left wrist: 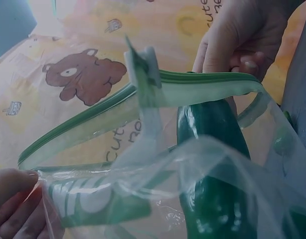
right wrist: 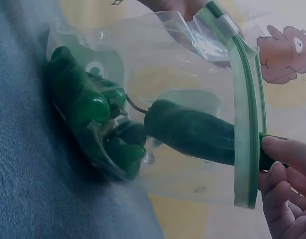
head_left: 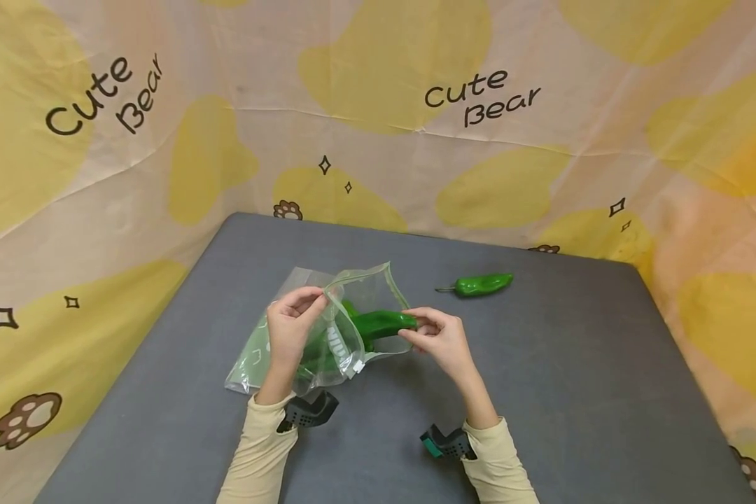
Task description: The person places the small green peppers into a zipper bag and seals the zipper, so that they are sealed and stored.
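A clear zip bag with green edging lies on the table, its mouth spread toward the right. My left hand pinches the rim of that mouth from the left. With thumb and fingers my right hand grips the tip of a green pepper, whose stem end points into the bag. In the right wrist view most of this pepper is inside, and several other peppers sit at the bag's bottom. A white slider is on the zip strip.
One more green pepper lies on the grey table, behind and to the right of my right hand. Printed cloth hangs around the table's back and sides. Each wrist wears a black camera mount.
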`<state>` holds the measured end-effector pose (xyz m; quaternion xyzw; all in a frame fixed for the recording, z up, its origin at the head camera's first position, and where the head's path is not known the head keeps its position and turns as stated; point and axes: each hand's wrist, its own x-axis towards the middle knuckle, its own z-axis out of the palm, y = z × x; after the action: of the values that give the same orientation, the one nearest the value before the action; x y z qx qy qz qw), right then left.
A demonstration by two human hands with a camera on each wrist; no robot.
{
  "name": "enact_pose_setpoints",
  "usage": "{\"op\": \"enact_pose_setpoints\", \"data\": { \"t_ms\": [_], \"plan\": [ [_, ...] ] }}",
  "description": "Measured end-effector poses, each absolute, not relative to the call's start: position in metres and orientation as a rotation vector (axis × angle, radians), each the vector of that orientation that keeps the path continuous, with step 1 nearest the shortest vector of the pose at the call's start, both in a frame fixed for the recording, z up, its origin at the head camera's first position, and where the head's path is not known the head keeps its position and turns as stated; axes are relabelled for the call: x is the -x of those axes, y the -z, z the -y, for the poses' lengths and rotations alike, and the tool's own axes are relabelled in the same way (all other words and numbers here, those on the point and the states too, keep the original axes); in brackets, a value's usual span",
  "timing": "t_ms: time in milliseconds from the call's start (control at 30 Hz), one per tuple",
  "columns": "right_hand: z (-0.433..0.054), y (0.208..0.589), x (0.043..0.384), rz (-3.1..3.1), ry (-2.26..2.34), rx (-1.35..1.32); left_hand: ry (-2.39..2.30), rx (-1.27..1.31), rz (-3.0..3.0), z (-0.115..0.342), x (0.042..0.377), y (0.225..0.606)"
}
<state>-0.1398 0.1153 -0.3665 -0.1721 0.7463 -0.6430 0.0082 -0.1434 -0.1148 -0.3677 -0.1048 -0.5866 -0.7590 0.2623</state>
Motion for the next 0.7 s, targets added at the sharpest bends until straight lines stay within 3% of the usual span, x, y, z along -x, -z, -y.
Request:
{"op": "enact_pose_setpoints", "data": {
  "t_ms": [700],
  "plan": [
    [-0.103,0.36,0.136,-2.494,1.832,0.52,2.033,0.329,1.594,0.116,0.144,0.37]
  ]
}}
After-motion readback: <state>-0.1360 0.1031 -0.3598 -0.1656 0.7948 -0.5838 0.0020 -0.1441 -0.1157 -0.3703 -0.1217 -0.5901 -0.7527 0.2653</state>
